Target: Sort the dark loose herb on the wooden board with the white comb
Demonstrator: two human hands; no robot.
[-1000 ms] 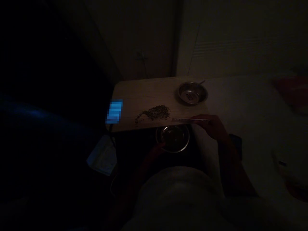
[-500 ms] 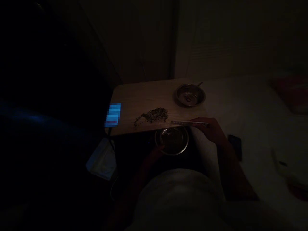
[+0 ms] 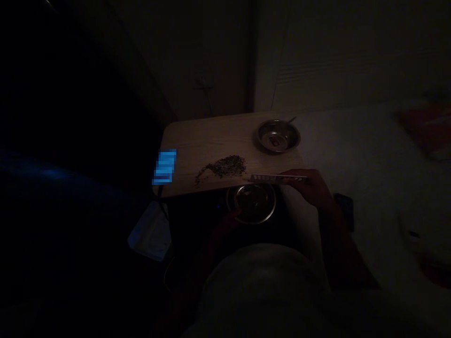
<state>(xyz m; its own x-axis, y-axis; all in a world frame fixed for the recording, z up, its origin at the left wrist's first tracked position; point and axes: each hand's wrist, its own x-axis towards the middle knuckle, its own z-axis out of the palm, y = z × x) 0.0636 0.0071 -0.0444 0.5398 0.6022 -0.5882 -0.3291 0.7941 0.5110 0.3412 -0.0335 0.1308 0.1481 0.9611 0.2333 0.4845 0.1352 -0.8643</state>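
My left hand (image 3: 231,218) is dim, with its fingers closed on the left rim of a round metal bowl (image 3: 271,211) held just below the table's front edge. Inside the bowl the contents are too dark to make out. My right hand (image 3: 310,185) grips a thin flat card-like piece (image 3: 264,178) with a row of pale marks. That piece lies level along the table's front edge, above the bowl. To its left, a patch of small dark grains or seeds (image 3: 229,165) is spread on the wooden table (image 3: 211,136), trailing off leftward.
A second metal bowl (image 3: 279,136) stands at the table's back right, with a handle tip behind it. A lit, blurred-out screen (image 3: 164,166) is at the left edge. A dark phone (image 3: 344,211) lies on the pale surface to the right. A pale tray-like container (image 3: 151,237) sits lower left.
The flat piece in my right hand has tilted, showing more of its marked face. My left hand and the bowl keep almost the same place. The grains look unchanged.
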